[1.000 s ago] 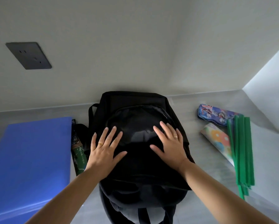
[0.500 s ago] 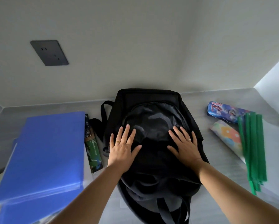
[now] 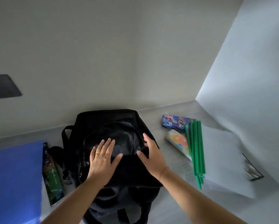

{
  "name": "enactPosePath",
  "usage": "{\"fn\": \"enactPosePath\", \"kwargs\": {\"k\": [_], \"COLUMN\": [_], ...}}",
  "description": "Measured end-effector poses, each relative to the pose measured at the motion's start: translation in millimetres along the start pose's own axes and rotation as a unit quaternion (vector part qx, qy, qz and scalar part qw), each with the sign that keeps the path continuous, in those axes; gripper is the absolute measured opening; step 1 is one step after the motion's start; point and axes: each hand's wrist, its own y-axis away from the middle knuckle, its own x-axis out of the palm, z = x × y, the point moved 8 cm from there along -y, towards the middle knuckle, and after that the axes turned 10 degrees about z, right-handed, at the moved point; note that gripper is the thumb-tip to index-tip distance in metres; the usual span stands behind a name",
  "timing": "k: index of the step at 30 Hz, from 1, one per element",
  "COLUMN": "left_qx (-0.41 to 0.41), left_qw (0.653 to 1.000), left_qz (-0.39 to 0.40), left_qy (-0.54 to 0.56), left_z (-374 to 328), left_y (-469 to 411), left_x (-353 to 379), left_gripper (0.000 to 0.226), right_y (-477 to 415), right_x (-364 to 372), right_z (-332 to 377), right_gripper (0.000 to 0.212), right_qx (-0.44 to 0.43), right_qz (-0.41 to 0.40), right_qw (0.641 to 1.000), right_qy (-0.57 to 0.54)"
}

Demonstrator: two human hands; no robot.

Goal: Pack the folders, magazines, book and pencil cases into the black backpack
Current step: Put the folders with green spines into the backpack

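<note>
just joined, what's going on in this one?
A person has both hands on the black backpack, which lies flat. The left hand presses flat on the front pocket; the right hand rests at its right edge. The rest lies outside the backpack: the blue folder and a green-covered book to the left, two pencil cases and green-spined folders to the right.

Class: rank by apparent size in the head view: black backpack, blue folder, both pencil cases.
1. Black fabric backpack
2. Blue plastic folder, cropped
3. Cartoon-print blue pencil case and pastel dotted pencil case look alike, unranked.
</note>
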Motion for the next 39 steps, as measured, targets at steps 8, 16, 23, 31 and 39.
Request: {"fn": "enactPosePath", "kwargs": {"k": [8, 16, 23, 31, 39], "left_qx": [0.017, -0.089, -0.206, -0.157, 0.085], "left_qw": [0.968, 0.868, 0.856, 0.891, 0.873], "left_qz": [0.111, 0.270, 0.241, 0.247, 0.257], "left_qy": [0.227, 0.408, 0.409, 0.347, 0.406], "left_z": [-140, -262, -272, -276, -313], "left_y": [-45, -82, -100, -113, -102], "left_x": [39, 148, 199, 197, 145], "left_gripper": [0.042, 0.059, 0.081, 0.065, 0.034], "right_y": [48, 118, 133, 123, 109], "right_x": [-165, -258, -259, -254, -257], "right_z": [-113, -265, -312, -319, -299], "right_gripper": [0.048, 0.069, 0.065, 0.025, 0.062], "right_qx": [0.180, 0.409, 0.424, 0.393, 0.245], "right_qz": [-0.178, -0.176, -0.200, -0.189, -0.239], "right_qw": [0.967, 0.894, 0.882, 0.894, 0.841], "right_qy": [-0.015, 0.042, -0.049, -0.101, -0.419]}}
